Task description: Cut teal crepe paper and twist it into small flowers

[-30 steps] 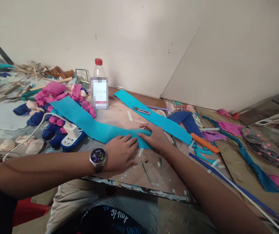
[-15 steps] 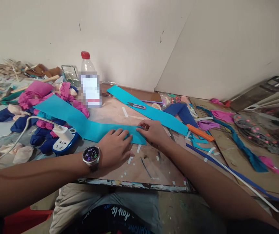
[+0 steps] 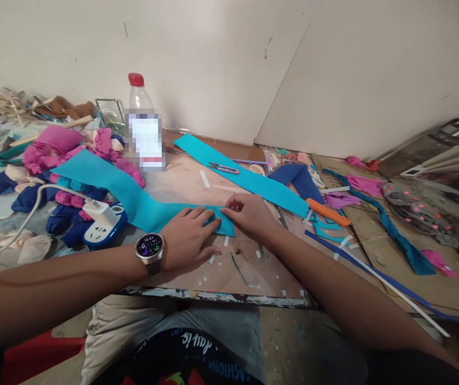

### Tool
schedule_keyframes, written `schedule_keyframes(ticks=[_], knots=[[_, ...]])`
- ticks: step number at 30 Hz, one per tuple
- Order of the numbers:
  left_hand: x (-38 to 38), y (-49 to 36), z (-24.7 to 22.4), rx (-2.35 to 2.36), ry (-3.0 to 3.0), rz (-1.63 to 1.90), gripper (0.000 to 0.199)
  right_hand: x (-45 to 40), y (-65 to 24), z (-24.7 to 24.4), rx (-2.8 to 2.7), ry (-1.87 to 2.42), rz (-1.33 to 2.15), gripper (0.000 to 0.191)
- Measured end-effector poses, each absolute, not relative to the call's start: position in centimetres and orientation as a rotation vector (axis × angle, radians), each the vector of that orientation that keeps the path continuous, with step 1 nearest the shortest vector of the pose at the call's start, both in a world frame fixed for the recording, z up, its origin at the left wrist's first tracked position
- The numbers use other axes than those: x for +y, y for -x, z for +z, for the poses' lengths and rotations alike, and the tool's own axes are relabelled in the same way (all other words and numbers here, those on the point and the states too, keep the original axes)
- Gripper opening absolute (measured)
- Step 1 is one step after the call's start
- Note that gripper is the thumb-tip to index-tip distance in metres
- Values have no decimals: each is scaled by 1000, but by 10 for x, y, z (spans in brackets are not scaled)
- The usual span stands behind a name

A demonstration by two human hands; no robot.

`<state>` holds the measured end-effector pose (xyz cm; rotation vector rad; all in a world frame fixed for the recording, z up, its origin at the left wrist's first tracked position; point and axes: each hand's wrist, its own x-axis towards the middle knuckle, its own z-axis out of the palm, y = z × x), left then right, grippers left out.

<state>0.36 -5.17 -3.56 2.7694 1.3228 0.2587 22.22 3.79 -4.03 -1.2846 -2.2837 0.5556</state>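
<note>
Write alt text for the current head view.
A left hand rests on a turquoise strip while the right hand touches its far edge near the right end, on a cluttered table. Beyond lies a second turquoise strip bearing pink snips; a red-capped bottle stands at back left.

On the table before us, one fabric strip runs from over the cloth bundles at left, beneath our left hand, to our right hand. Behind it lies a second strip — thread snips on top, a utility knife at its right end.
</note>
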Motion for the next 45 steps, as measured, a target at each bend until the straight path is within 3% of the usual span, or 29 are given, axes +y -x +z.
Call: schedule_keyframes(ticks=[12,24,28,34,45], knots=[[-51,0,-45,1300,-2747,160,74,35,-221,-38,-2262,1305,525,22],[-50,-2,-40,1303,-2694,216,68,37,-221,-45,-2294,1081,732,24],[-49,-2,-44,1279,-2690,231,71,38,-222,-48,-2281,1023,759,15],[-49,0,-51,1225,-2690,164,82,41,-224,-52,-2324,966,716,17],[-51,1,-53,1272,-2639,171,81,44,-224,-50,-2355,1010,600,1]])
